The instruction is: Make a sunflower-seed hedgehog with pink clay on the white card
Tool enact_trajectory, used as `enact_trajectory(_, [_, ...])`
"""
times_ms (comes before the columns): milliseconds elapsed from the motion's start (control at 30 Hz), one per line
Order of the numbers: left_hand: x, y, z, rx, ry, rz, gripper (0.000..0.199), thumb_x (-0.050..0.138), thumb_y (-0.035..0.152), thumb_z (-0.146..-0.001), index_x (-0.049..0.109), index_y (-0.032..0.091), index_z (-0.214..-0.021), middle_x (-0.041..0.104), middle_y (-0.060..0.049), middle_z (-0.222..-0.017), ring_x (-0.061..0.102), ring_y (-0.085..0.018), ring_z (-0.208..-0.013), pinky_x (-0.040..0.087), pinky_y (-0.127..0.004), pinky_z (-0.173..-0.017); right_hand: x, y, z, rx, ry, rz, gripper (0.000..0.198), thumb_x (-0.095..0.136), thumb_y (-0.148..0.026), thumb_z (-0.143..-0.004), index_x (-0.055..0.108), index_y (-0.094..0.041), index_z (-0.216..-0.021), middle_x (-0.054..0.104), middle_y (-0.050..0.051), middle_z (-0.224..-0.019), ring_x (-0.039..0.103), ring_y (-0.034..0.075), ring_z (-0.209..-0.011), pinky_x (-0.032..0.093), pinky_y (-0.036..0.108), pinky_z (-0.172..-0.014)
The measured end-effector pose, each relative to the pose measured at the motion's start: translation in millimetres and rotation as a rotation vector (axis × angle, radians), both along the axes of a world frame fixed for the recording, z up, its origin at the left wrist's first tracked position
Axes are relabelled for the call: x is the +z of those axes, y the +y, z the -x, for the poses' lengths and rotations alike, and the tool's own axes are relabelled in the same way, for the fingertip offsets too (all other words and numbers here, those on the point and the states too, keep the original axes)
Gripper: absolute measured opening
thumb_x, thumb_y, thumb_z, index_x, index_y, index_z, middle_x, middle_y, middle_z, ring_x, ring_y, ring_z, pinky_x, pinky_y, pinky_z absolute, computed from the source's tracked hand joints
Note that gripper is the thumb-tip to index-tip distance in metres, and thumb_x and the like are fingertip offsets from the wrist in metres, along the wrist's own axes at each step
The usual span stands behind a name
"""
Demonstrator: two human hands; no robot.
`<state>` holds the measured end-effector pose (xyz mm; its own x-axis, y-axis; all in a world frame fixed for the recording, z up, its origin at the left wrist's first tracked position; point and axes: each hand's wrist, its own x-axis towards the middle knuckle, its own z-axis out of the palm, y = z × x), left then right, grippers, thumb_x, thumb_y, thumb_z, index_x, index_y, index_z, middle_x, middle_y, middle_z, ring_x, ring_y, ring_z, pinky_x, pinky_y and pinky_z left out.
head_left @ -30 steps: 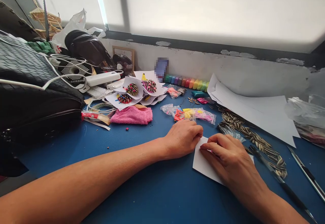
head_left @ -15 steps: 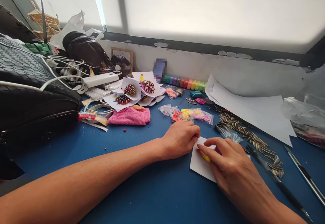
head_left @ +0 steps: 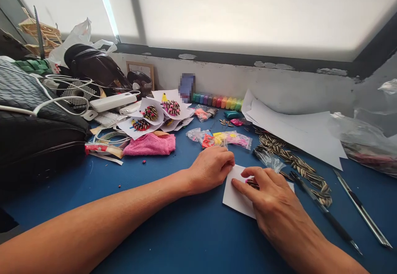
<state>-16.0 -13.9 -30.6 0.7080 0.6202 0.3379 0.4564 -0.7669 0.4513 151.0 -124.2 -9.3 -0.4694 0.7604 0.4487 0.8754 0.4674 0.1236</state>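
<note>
A small sheet of white paper (head_left: 237, 199) lies on the blue table in front of me. My left hand (head_left: 214, 164) has its fingers curled closed at the paper's upper left corner. Over the right part of the sheet, my right hand (head_left: 271, 195) bends round a clay figure (head_left: 252, 183) stuck with striped sunflower seeds and a bit of pink. Thumb and forefinger lie on either side of it, and most of the figure is hidden beneath the hand. Right of this hand, a black pen (head_left: 328, 216) lies beside a strip of loose sunflower seeds (head_left: 300, 166).
Finished seed figures on paper (head_left: 150, 112) sit at the back left, behind a pink cloth (head_left: 150, 144). Clay packets (head_left: 228, 138) lie ahead. A utility knife (head_left: 362, 212), large white sheets (head_left: 291, 125) and a plastic bag (head_left: 362, 137) are to the right; a black bag (head_left: 37, 141) stands left.
The whole view has shifted, so everything sits further left. The yellow clay seen under my right thumb is now hidden, and pink and striped seeds show between thumb and finger. My left hand stays at the corner.
</note>
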Motion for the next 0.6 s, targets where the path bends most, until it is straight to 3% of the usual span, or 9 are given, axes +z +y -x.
enact_trajectory(133, [-0.2,0,0,-0.002,-0.010,0.005,0.012,0.057,0.008,-0.087,0.063,0.017,-0.082,0.065,-0.002,-0.082,0.058,-0.016,-0.078,0.044,-0.027,-0.073,0,0,0,-0.021,0.003,-0.034,0.048,0.042,0.000,-0.083,0.073,-0.023,-0.112,0.069,0.011,-0.107,0.059,0.020,-0.085,0.051,0.034,-0.074])
enact_trajectory(333, [-0.6,0,0,0.003,-0.024,0.016,0.012,0.058,0.009,-0.087,0.064,0.017,-0.081,0.064,-0.002,-0.080,0.058,-0.017,-0.078,0.044,-0.028,-0.074,3,0,2,-0.010,0.000,-0.039,0.046,0.042,-0.001,-0.085,0.076,-0.025,-0.105,0.069,0.011,-0.107,0.061,0.021,-0.088,0.053,0.035,-0.074])
enact_trajectory(467, [-1.2,0,1,0.002,-0.047,0.026,0.011,0.059,0.009,-0.086,0.065,0.017,-0.081,0.064,-0.002,-0.080,0.057,-0.017,-0.077,0.045,-0.029,-0.074,10,-1,-13,-0.034,0.027,-0.102,0.044,0.043,-0.004,-0.088,0.072,-0.022,-0.116,0.066,0.012,-0.111,0.061,0.023,-0.095,0.055,0.040,-0.079])
enact_trajectory(600, [-0.2,-2,2,-0.004,-0.104,0.060,0.012,0.059,0.007,-0.085,0.066,0.017,-0.080,0.064,-0.003,-0.082,0.058,-0.017,-0.079,0.045,-0.028,-0.074,14,-10,-35,-0.061,0.073,-0.128,0.038,0.045,-0.011,-0.090,0.073,-0.024,-0.112,0.065,0.011,-0.111,0.064,0.025,-0.097,0.056,0.040,-0.078])
